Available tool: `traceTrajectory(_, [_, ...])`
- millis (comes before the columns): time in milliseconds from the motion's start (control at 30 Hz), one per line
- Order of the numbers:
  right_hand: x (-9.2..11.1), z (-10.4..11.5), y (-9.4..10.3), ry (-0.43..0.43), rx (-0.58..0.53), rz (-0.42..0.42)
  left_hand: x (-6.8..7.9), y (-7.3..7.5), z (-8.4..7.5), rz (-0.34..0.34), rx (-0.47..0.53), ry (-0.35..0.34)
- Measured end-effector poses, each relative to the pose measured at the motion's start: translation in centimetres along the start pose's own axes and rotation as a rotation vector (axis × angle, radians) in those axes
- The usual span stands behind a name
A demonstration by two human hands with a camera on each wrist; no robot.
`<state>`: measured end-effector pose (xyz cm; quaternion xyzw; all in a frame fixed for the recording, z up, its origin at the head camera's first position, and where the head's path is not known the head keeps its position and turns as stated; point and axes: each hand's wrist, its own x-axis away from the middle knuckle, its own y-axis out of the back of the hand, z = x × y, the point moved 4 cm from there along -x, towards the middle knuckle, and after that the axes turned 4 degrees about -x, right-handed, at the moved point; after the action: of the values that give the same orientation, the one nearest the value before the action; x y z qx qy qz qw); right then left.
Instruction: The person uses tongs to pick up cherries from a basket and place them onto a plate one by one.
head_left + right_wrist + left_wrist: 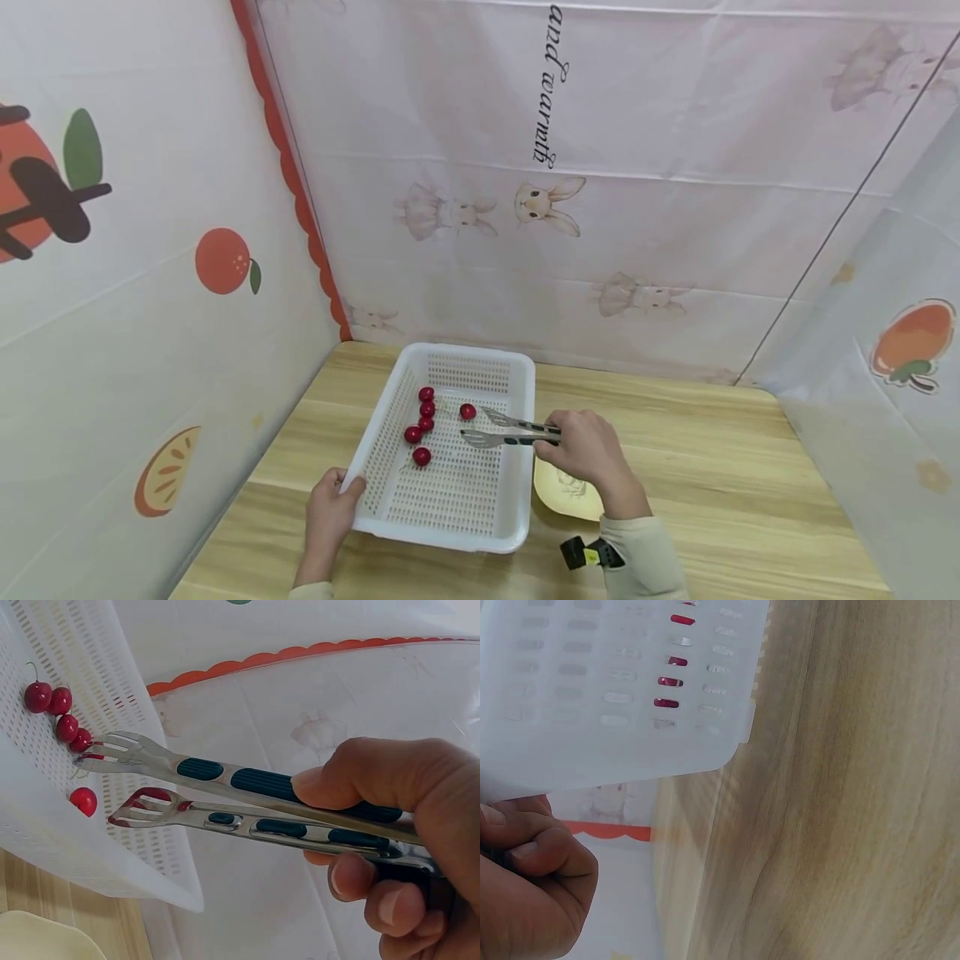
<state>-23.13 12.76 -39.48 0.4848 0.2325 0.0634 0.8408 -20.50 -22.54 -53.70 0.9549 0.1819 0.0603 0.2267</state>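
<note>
Fingers of the left hand (332, 502) grip the basket (522, 467) at its near-left corner, likely steadying it by the table's (705, 467) far edge; the right hand (585, 446) holds parted tongs (247, 780), probably angled to reach the cherries (422, 457) inside, mostly leftward

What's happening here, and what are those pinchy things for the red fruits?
A person's left hand holds the white basket, and their right hand holds metal tongs, a tool for gripping things. Six red cherries are in the basket. The tongs' tips are apart, close to one cherry, and don't seem to be pinching it. A yellow plate sits beside the basket, partly hidden.
</note>
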Motion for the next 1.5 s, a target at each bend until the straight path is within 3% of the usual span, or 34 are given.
traceTrajectory(800, [-3.1, -1.2, -4.2, -0.033, 0.032, 0.034, -0.1, -0.1, -0.2, 0.01, 0.019, -0.006])
traceTrajectory(1500, [-5.4, -1.4, -6.7, -0.148, -0.016, 0.128, 0.0, 0.0, -0.1, -0.001, -0.015, 0.002])
